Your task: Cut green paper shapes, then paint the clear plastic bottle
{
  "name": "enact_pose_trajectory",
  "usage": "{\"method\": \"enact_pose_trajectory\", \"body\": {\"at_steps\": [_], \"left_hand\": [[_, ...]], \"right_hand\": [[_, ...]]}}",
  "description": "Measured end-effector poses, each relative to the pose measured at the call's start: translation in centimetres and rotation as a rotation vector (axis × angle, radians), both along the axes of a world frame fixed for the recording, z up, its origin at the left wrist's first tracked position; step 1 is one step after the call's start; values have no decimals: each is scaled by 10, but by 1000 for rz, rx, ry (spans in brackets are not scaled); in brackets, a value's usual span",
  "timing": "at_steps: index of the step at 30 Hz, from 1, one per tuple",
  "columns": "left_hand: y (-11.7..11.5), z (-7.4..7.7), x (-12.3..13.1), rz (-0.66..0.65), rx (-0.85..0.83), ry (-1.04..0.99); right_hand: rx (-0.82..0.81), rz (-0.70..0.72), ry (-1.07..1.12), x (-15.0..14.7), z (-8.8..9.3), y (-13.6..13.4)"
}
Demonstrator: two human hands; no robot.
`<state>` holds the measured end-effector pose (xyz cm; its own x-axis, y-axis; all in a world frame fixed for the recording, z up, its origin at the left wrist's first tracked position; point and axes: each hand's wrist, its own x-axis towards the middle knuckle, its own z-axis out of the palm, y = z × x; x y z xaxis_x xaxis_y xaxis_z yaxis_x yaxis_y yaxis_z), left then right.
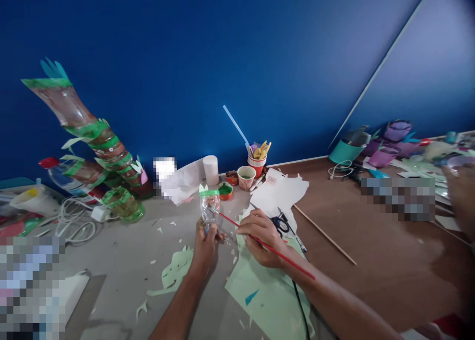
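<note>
red brush [282, 256] held up to the bottle [207, 205]
from here, the left hand's [206, 240] fingers grasp the bottle low down; the right hand's [262, 238] grip the brush.

left hand [206, 239] — curled in grip | right hand [262, 239] — pen-like pinch | left forearm [184, 293], right forearm [334, 295] angled inward
</note>
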<state>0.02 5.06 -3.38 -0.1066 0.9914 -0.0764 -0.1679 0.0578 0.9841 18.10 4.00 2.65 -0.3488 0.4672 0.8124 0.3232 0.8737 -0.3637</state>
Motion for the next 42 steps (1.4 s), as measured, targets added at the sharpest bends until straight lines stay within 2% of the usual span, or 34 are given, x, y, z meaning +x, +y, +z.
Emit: {"method": "enact_pose_trajectory", "body": {"at_steps": [4,16,23,29,32,36,39,42], "left_hand": [[-1,3,1,3,-11,-32],[0,1,0,13,-58,-134],[1,0,-1,6,-40,-145],[0,3,0,3,-51,-134],[0,6,0,-1,-48,-153],[0,8,-1,16,-42,-229],[-1,7,-1,5,-41,-231],[-1,6,-1,-11,-26,-222]], "right_hand": [[-22,-6,79,2,1,0],[-20,-21,81,3,1,1],[-17,16,-33,2,-1,3],[-61,27,68,5,0,4],[-63,16,38,4,0,4],[-135,81,54,5,-2,5],[-189,31,136,7,-2,4],[-179,25,120,7,-2,4]]}}
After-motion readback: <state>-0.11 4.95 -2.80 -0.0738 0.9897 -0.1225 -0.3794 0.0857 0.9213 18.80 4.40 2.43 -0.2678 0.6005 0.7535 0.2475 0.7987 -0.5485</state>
